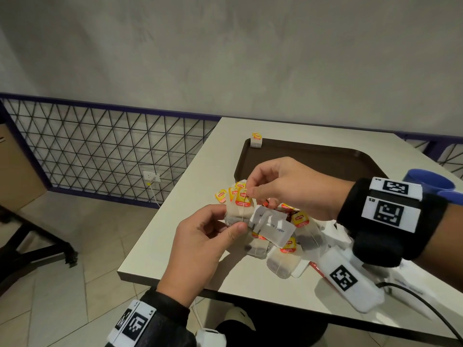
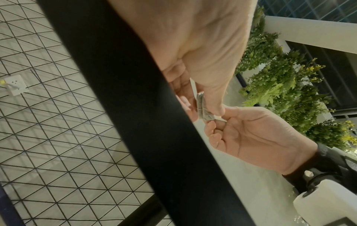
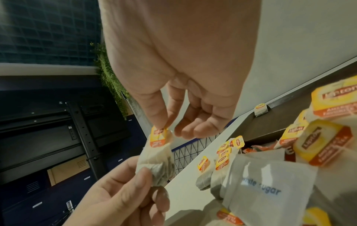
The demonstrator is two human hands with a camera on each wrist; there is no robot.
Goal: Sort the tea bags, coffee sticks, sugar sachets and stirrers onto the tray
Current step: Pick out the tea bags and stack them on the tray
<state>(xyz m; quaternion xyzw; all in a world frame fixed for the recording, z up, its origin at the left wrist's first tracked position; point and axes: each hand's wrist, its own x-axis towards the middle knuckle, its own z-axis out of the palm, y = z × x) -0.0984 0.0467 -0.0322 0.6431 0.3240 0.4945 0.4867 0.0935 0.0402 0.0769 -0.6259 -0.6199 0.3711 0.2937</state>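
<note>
My left hand [image 1: 220, 229] pinches the lower end of a tea bag [image 1: 236, 213] between thumb and fingers, above the table's left edge. My right hand [image 1: 253, 192] pinches that bag's yellow tag [image 3: 158, 135] from above. In the right wrist view the bag [image 3: 154, 165] hangs between both hands. A heap of tea bags [image 1: 283, 259] and white sugar sachets [image 1: 274, 229] lies on the table beneath my hands. The brown tray [image 1: 325, 156] sits behind the heap, with one tea bag [image 1: 256, 141] leaning at its far left corner.
The white table [image 1: 175, 256] ends close to my left hand, with tiled floor below. A wire mesh fence [image 1: 100, 151] runs along the wall. A blue object [image 1: 431, 184] shows past my right wrist. A black cable [image 1: 426, 304] lies at the table's near right.
</note>
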